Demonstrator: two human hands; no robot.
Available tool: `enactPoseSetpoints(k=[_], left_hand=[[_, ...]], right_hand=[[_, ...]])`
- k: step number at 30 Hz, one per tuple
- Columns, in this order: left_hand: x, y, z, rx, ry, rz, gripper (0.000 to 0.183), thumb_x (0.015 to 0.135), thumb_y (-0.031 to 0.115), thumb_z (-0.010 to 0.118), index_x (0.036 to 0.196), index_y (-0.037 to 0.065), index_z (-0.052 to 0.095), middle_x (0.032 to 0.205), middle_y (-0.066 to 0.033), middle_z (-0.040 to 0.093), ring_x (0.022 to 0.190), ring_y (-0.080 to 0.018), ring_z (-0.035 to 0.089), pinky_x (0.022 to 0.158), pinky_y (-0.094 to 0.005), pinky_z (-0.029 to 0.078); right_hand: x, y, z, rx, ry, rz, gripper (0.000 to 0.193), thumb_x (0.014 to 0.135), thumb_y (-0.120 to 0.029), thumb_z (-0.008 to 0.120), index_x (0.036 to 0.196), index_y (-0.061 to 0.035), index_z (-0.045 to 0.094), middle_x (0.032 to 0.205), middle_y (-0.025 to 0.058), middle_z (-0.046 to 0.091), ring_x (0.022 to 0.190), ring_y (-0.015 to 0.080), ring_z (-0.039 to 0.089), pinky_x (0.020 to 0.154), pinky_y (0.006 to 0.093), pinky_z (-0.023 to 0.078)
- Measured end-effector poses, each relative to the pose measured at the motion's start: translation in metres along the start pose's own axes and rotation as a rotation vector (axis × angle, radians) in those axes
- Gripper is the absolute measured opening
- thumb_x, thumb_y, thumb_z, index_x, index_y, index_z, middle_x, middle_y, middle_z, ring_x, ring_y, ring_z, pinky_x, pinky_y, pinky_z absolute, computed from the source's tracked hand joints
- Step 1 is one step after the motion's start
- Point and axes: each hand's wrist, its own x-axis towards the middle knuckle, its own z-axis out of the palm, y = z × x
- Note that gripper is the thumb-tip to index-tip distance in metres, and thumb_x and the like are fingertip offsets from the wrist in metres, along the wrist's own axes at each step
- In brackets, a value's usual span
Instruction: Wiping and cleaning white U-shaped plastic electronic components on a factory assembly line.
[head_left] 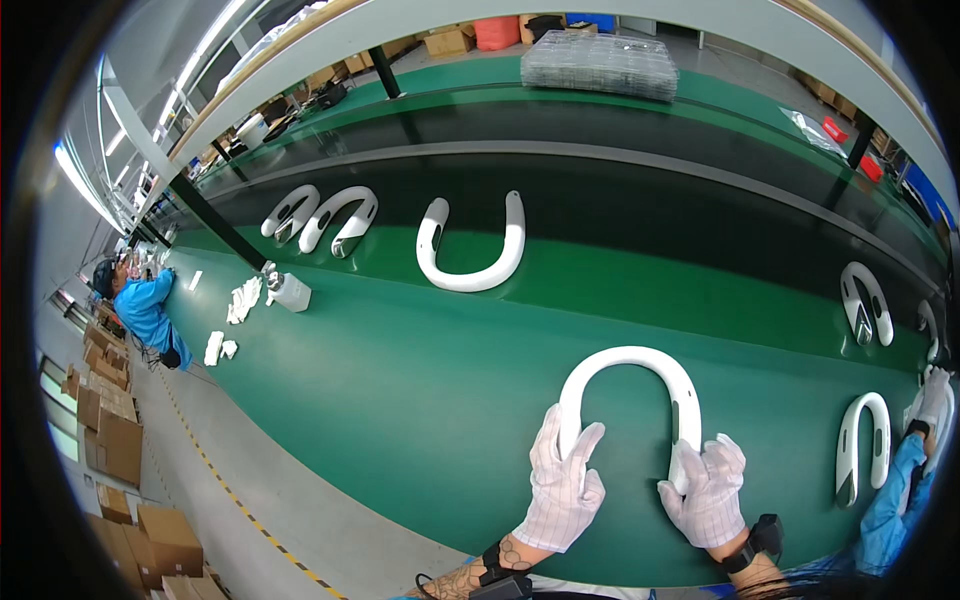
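Gloved left hand (562, 492) and right hand (705, 494) are seen now, fingers (547, 440) closed around opposite ends of a white U-shaped device (632, 357), which is held curve-outward over the green worktop (430, 400), presumably so both ends are steadied evenly.

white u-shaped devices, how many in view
7 at least: one device in the white-gloved left hand and right hand, three upper left, three at right; the co-worker's hand may hide another.
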Motion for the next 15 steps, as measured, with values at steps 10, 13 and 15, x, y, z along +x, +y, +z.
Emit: enactPoseSetpoints(k=[10, 13, 15], left_hand=[[0.0, 0.0, -0.004, -0.044, 0.078, -0.003, 0.067, 0.079, -0.007, 0.061, 0.145, 0.008, 0.062, 0.159, -0.0356, 0.04, 0.143, -0.0557, 0.05, 0.111, -0.0529, 0.053], [0.002, 0.0, -0.003, -0.048, 0.053, -0.035, 0.071, 0.079, -0.006, 0.059, 0.15, 0.006, 0.056, 0.159, -0.0363, 0.041, 0.146, -0.0558, 0.046, 0.115, -0.0553, 0.049], [-0.001, -0.003, -0.003, -0.029, 0.038, 0.003, 0.076, 0.08, -0.004, 0.057, 0.155, 0.004, 0.049, 0.161, -0.0361, 0.04, 0.15, -0.0555, 0.041, 0.118, -0.0578, 0.045]], right_hand=[[0.087, 0.04, -0.02, 0.014, -0.585, -0.717, 0.021, 0.094, -0.023, 0.065, 0.079, -0.0085, 0.065, 0.078, 0.0086, 0.06, 0.082, 0.0253, 0.064, 0.117, 0.0419, 0.046], [0.084, 0.068, -0.018, 0.083, -0.499, -0.597, 0.034, 0.099, -0.033, 0.063, 0.076, -0.0076, 0.062, 0.091, 0.0109, 0.062, 0.104, 0.0285, 0.062, 0.12, 0.0449, 0.044], [0.071, 0.071, -0.015, 0.109, -0.368, -0.58, 0.035, 0.1, -0.033, 0.063, 0.076, -0.0076, 0.062, 0.094, 0.0109, 0.062, 0.107, 0.0287, 0.061, 0.12, 0.0453, 0.044]])
